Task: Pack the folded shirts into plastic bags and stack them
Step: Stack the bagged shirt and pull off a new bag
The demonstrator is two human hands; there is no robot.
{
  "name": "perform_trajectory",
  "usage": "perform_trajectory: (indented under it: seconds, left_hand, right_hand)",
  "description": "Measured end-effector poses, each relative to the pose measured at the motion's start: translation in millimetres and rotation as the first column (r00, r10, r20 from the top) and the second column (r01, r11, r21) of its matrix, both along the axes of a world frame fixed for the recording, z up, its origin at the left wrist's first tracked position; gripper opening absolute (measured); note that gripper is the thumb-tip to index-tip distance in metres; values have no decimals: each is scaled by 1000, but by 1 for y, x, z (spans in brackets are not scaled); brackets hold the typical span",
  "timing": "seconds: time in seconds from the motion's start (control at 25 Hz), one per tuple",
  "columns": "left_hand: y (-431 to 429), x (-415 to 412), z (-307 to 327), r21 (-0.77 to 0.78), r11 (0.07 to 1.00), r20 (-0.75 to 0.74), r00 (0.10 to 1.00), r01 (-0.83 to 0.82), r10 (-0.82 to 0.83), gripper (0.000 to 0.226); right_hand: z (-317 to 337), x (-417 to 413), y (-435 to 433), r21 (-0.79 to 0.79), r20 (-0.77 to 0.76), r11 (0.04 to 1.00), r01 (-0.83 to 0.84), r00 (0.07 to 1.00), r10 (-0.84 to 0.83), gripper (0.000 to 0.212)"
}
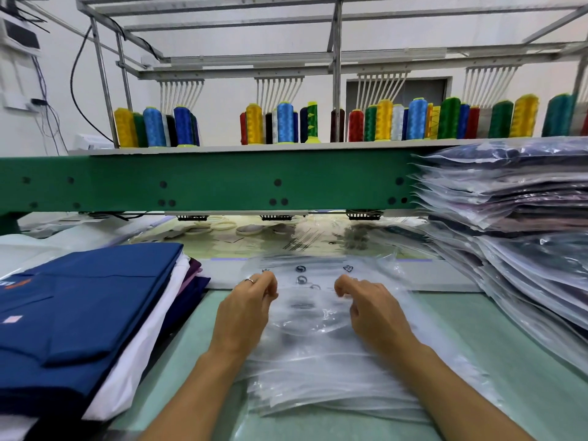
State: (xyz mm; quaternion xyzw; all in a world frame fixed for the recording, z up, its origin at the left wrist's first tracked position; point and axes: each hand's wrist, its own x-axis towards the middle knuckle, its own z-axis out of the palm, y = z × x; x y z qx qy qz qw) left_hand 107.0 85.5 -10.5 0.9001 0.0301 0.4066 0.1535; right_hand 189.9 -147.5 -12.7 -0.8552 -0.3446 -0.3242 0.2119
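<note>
A pile of empty clear plastic bags [318, 370] lies on the pale green table in front of me. My left hand [245, 310], with a ring on one finger, and my right hand [372, 310] both rest on the pile, fingers curled and pinching the top bag [305, 294] near its far edge. To the left lies a stack of folded shirts [79, 313], navy blue on top with white and purple ones beneath. On the right stands a tall stack of bagged shirts [515, 224].
A green embroidery machine beam [206, 183] runs across the back, with coloured thread cones [286, 122] on the shelf above it. Hoops and paper scraps [222, 229] lie under the beam. Bare table surface [525, 377] shows at the front right.
</note>
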Motion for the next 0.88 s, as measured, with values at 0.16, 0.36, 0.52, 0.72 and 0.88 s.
perform_trajectory:
  seconds: [0.16,0.36,0.52,0.72,0.88]
  left_hand:
    - [9,3,-1,32,997,-5,998,-67,67,41]
    - [11,10,-10,178,981,-235,964,-80,121,86]
    - [3,4,0,127,990,-60,996,-55,63,95]
    - [-3,-1,6,21,998,169,985,-51,47,67]
    - [3,-2,2,-60,996,-19,998,-66,65,52]
  right_hand:
    - [-1,7,-4,-192,-53,981,22,998,-33,59]
    - [-12,10,-11,-123,-245,988,90,962,-119,95]
    - [0,6,-6,243,-29,965,94,996,-90,78]
    - [0,5,-10,418,78,899,128,981,-176,53]
    - [-1,6,-13,207,36,954,219,972,-231,32]
